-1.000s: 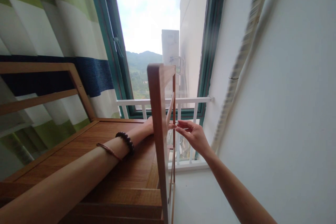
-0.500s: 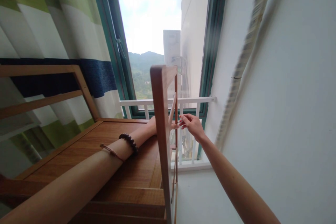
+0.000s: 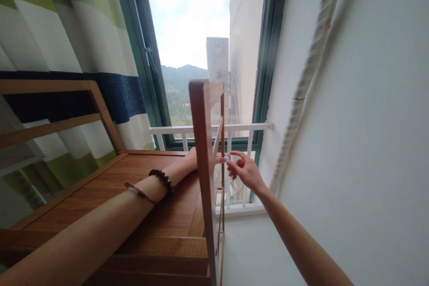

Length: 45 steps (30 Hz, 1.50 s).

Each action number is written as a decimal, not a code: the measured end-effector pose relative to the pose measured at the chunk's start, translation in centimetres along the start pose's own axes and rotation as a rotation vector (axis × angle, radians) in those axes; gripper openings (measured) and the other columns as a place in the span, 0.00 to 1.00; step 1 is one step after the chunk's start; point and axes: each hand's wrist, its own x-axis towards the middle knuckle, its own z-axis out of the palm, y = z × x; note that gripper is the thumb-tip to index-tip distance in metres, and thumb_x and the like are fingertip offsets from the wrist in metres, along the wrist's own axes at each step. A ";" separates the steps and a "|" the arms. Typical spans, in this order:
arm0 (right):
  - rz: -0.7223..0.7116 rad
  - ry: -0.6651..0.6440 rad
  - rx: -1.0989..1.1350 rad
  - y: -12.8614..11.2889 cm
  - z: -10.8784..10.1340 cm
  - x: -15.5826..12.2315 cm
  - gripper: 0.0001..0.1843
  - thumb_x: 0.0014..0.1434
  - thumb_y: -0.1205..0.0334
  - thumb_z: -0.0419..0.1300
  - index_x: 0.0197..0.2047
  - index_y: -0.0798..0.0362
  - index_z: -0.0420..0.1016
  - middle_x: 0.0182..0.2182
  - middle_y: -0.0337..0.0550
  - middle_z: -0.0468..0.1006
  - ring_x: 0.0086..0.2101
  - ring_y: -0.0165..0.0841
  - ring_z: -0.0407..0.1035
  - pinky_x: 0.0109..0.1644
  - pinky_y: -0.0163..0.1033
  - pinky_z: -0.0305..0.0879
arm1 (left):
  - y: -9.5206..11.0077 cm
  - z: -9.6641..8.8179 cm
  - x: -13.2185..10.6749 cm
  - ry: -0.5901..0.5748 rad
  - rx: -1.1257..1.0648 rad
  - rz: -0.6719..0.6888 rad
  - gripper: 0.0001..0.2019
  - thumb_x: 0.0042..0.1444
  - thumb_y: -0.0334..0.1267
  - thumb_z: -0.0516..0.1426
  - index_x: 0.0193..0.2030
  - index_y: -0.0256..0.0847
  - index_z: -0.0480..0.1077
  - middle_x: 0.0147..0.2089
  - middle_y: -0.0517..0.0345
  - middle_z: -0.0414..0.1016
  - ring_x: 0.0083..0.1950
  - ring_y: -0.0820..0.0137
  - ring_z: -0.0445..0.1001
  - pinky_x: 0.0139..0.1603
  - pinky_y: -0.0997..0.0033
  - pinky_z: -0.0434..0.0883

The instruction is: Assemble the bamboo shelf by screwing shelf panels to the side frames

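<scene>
My left hand (image 3: 190, 160) reaches across a wooden panel (image 3: 154, 174) to the upright wooden side frame (image 3: 201, 143), which hides part of it. Its fingers show past the front post, one stretched upward and one toward the right; it grips the frame near the rear post. A small, thin, dark bent piece, like a hex key (image 3: 229, 156), sticks out at that rear post. Just right of it, my right hand (image 3: 246, 172) has its index finger stretched out and the thumb apart from it, close to the bent piece.
Another wooden side frame (image 3: 50, 85) stands at the left before a green, white and blue curtain (image 3: 124, 94). Behind the work are a white railing (image 3: 241, 127) and a green-framed window (image 3: 268, 62). A wrapped pipe (image 3: 301, 89) runs down the white wall (image 3: 368, 120).
My right hand's fingers have spread from a pinch near the bent piece, with the index finger lifting. My left hand keeps its place on the frame. The view has shifted slightly.
</scene>
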 end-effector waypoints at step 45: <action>-0.008 0.018 -0.095 -1.9 -0.5 4.7 0.24 0.50 0.47 0.61 0.42 0.58 0.77 0.17 0.38 0.72 0.18 0.26 0.63 0.21 0.32 0.58 | 0.1 0.5 -0.2 0.016 0.059 -0.027 0.20 0.50 0.55 0.50 0.36 0.44 0.73 0.33 0.56 0.75 0.36 0.62 0.73 0.32 0.71 0.62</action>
